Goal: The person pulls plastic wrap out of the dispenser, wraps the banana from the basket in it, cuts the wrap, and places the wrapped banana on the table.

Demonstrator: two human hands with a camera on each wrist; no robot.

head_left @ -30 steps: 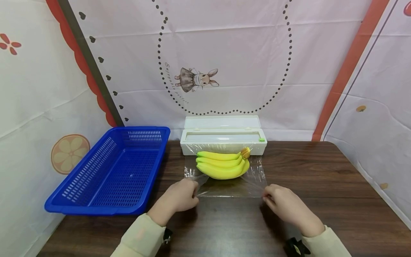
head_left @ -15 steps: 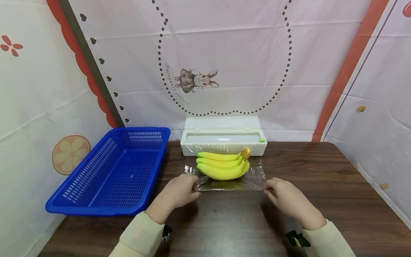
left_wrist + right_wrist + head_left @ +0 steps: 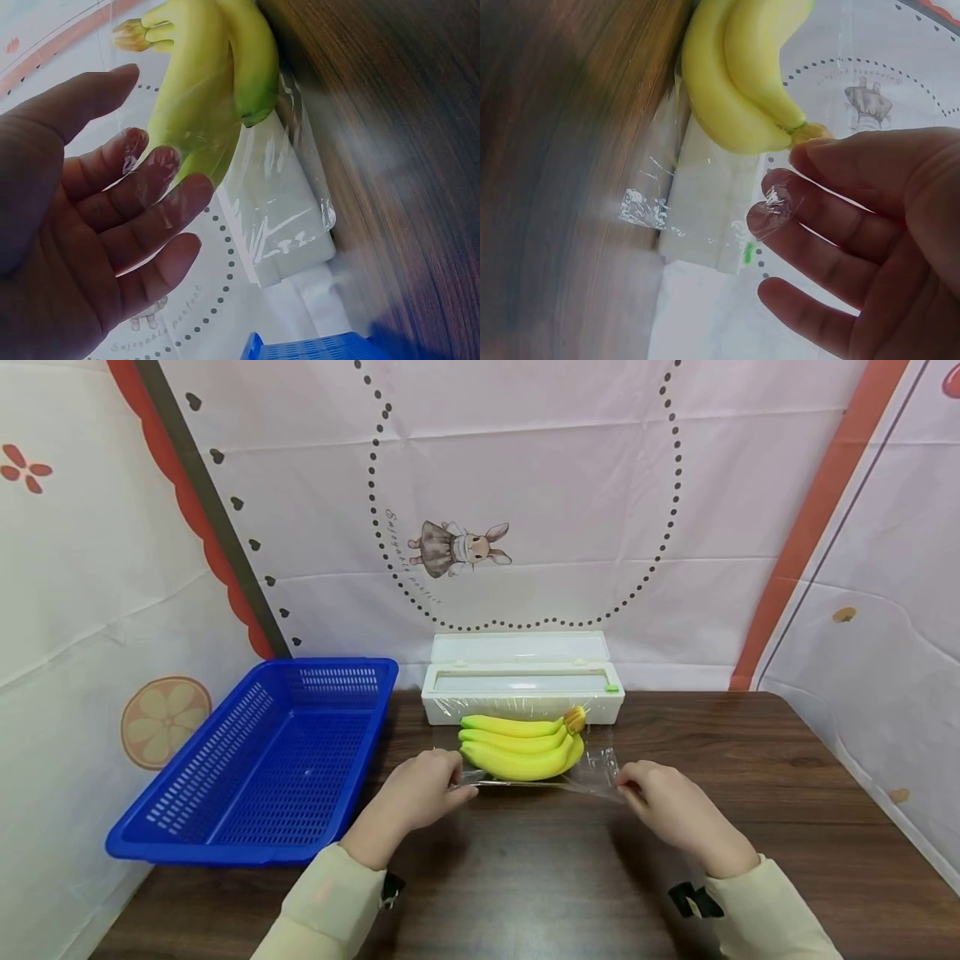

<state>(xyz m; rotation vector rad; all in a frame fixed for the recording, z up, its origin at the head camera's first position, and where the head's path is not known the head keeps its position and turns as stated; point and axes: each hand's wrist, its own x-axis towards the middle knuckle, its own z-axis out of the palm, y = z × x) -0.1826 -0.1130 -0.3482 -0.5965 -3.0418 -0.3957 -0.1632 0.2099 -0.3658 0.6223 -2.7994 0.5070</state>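
Observation:
A bunch of yellow bananas (image 3: 517,747) with green tips lies on a sheet of clear plastic wrap (image 3: 596,777), which runs from the white wrap dispenser (image 3: 525,708) behind. My left hand (image 3: 423,787) is at the wrap's near left corner. In the left wrist view, film clings to its fingertips (image 3: 161,161), and the thumb stands apart from the loosely bent fingers. At the near right corner, my right hand (image 3: 671,806) pinches the wrap. Its thumb (image 3: 855,154) meets the index finger in the right wrist view, with crinkled film over the neighbouring fingertips.
A blue plastic basket (image 3: 341,810) stands to the left, near my left forearm. The dispenser's lid (image 3: 520,646) is raised against the cloth backdrop (image 3: 570,510), and a green slider (image 3: 612,687) sits at its right end. Beneath everything is a dark wooden table (image 3: 525,877).
Both hands have moved away from me toward the bananas, bringing the wrap's near edge up to them. My left thumb has parted from the fingers. The bananas, dispenser and basket stay put.

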